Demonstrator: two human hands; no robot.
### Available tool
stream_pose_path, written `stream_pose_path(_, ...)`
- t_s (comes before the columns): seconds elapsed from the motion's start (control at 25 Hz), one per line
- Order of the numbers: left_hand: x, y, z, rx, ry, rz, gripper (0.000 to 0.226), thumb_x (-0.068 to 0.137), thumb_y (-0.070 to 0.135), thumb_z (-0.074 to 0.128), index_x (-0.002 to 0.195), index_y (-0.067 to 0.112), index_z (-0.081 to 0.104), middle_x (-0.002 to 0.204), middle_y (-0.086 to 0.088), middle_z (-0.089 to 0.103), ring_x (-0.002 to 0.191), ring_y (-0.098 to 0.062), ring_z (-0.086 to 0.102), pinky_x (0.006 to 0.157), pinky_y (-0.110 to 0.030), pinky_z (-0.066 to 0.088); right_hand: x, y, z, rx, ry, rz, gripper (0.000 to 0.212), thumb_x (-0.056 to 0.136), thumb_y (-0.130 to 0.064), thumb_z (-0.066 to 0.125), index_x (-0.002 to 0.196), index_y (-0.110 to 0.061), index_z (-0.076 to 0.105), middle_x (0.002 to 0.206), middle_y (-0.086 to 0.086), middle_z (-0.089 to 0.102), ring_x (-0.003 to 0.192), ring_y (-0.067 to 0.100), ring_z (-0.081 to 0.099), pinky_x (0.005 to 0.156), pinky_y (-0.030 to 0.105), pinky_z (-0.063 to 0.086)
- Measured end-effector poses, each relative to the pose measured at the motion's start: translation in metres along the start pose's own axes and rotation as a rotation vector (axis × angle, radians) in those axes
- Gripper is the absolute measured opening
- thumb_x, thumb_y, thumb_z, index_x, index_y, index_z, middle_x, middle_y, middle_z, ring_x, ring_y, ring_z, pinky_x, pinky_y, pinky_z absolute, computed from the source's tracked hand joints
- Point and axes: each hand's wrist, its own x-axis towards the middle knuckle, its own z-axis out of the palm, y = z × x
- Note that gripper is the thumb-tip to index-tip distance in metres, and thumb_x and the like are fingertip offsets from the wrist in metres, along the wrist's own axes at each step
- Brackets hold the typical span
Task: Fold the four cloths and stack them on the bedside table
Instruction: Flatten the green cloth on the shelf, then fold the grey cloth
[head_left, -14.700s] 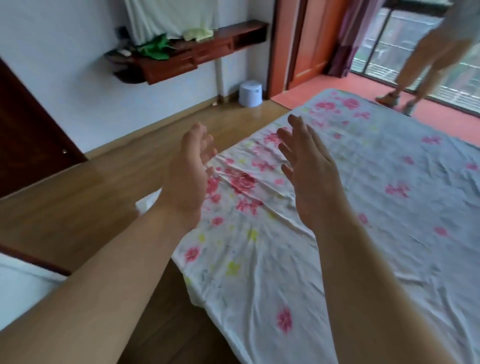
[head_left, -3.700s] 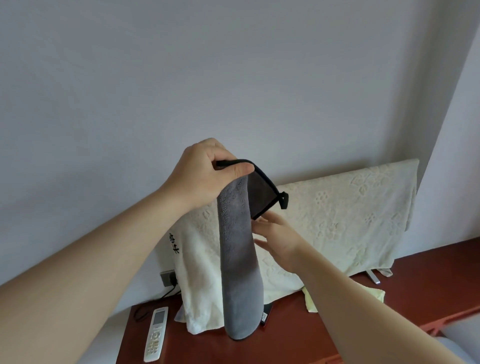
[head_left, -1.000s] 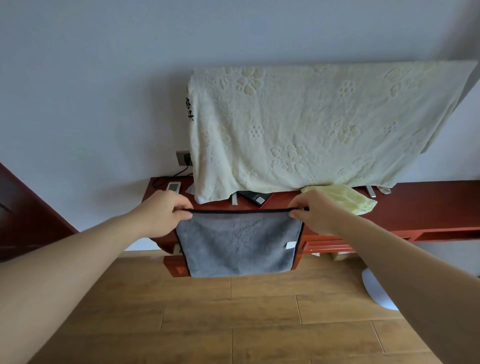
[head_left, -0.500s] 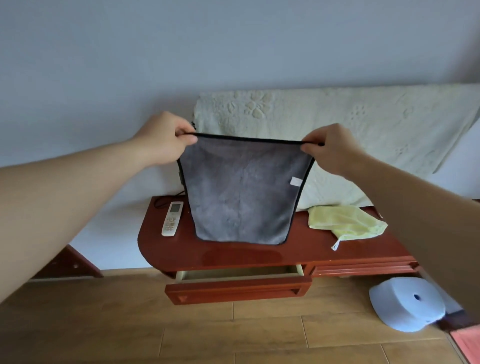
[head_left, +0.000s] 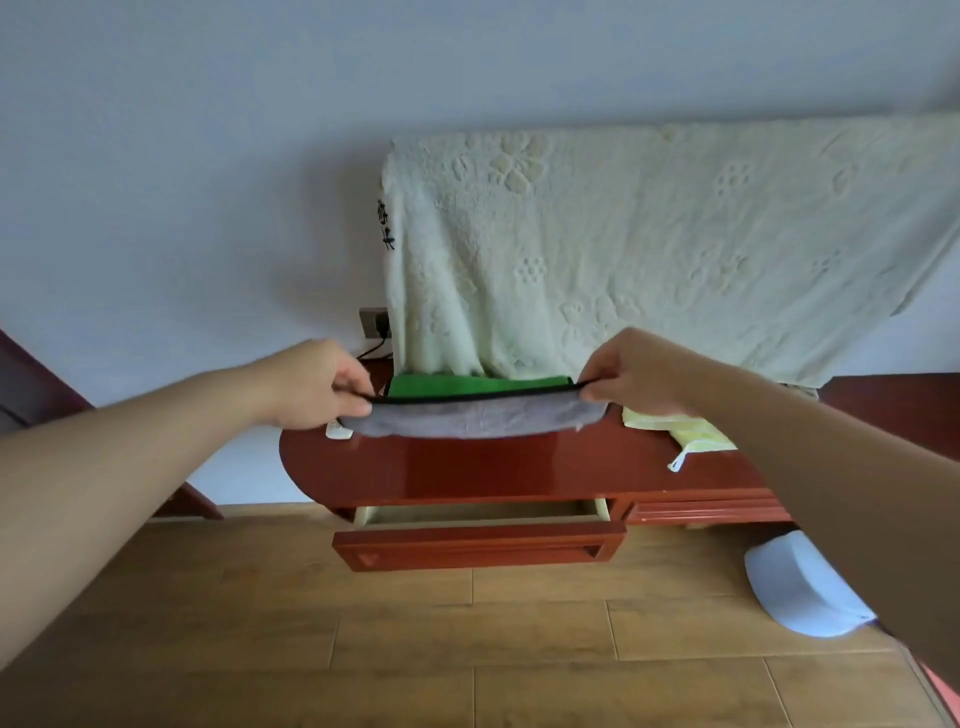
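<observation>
Grey cloth pinched by L hand, R hand; drawer ajar.

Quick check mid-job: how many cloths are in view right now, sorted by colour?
grey cloth, pinched by left hand and right hand: 1
green cloth: 1
yellow cloth: 1
cream towel, hanging against the wall: 1
Total: 4

grey cloth: fluffy, matt | bedside table: glossy red lacquered wood | floor: wood planks, satin
</observation>
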Motion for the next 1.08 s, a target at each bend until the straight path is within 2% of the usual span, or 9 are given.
stream_pose_path(0.16,0.001,-0.017,0.03,-0.024,-0.059,-0.023,0.019,0.095,0.022,0.074,0.086,0.039,0.075,0.09,0.015,0.078,0.087,-0.002,0.072,0.09,-0.031,0.057,0.003,0.007,0.033,0.033,-0.07,0.049,0.007,0.093,-0.025,0.075,0.092,-0.025,0.082,0.07,-0.014,0.068,0.067,0.004,0.06,0.061,0.021,0.041)
stream_pose_path(0.28,0.011,-0.026,0.035,-0.028,-0.005,-0.025,0.01,0.096,0.022,0.074,0.099,0.03,0.079,0.099,0.012,0.078,0.093,-0.005,0.071,0.095,-0.034,0.056,0.011,0.01,0.042,0.097,-0.034,0.081,0.006,0.094,-0.025,0.075,0.093,-0.026,0.081,0.074,-0.011,0.07,0.067,0.008,0.061,0.063,0.022,0.042)
stream_pose_path(0.4,0.021,-0.032,0.033,-0.029,0.003,-0.016,0.012,0.096,0.023,0.074,0.105,0.027,0.079,0.103,0.011,0.077,0.096,-0.006,0.07,0.096,-0.033,0.055,0.017,0.008,0.044,0.12,-0.018,0.089,0.006,0.093,-0.024,0.076,0.093,-0.026,0.082,0.081,-0.006,0.074,0.075,0.014,0.066,0.068,0.026,0.05)
stream_pose_path(0.52,0.028,-0.037,0.039,-0.025,-0.097,0.022,0.015,0.095,0.024,0.075,0.09,0.038,0.074,0.096,0.016,0.075,0.09,0.0,0.068,0.087,-0.026,0.053,0.018,0.008,0.049,0.084,-0.098,0.099,0.008,0.091,-0.026,0.077,0.095,-0.024,0.083,0.095,0.0,0.079,0.094,0.022,0.073,0.09,0.039,0.059)
stream_pose_path(0.6,0.031,-0.042,0.048,0.011,-0.191,0.025,0.02,0.093,0.027,0.076,0.083,0.043,0.071,0.092,0.018,0.075,0.087,0.001,0.068,0.082,-0.022,0.05,0.015,0.012,0.058,0.02,-0.19,0.092,0.01,0.09,-0.028,0.076,0.093,-0.021,0.083,0.098,0.005,0.079,0.098,0.027,0.073,0.094,0.047,0.059)
stream_pose_path(0.72,0.034,-0.048,0.059,0.024,-0.328,0.034,0.017,0.092,0.029,0.076,0.081,0.041,0.073,0.085,0.018,0.077,0.08,0.002,0.07,0.077,-0.019,0.05,0.007,0.017,0.073,0.014,-0.26,0.103,0.007,0.09,-0.026,0.078,0.093,-0.024,0.084,0.091,-0.004,0.078,0.092,0.019,0.073,0.092,0.041,0.058)
stream_pose_path(0.84,0.035,-0.051,0.065,0.029,-0.395,0.062,0.015,0.093,0.029,0.075,0.083,0.039,0.074,0.084,0.021,0.077,0.079,0.004,0.07,0.082,-0.021,0.053,0.002,0.024,0.087,0.016,-0.263,0.139,0.006,0.091,-0.027,0.078,0.093,-0.026,0.083,0.089,-0.007,0.078,0.091,0.02,0.073,0.087,0.039,0.058)
stream_pose_path(1.0,0.047,-0.056,0.073,0.046,-0.286,0.057,0.014,0.096,0.03,0.072,0.087,0.041,0.07,0.091,0.017,0.076,0.088,-0.001,0.069,0.083,-0.023,0.053,0.008,0.031,0.105,0.036,-0.138,0.166,0.008,0.092,-0.029,0.073,0.089,-0.029,0.081,0.085,-0.001,0.077,0.085,0.029,0.072,0.081,0.046,0.059)
stream_pose_path(1.08,0.054,-0.058,0.077,0.033,-0.243,0.058,0.014,0.098,0.03,0.069,0.09,0.041,0.068,0.096,0.017,0.074,0.093,-0.001,0.068,0.082,-0.022,0.05,0.015,0.032,0.111,0.038,-0.065,0.18,0.01,0.094,-0.027,0.071,0.092,-0.027,0.081,0.087,0.0,0.077,0.082,0.028,0.07,0.077,0.044,0.058)
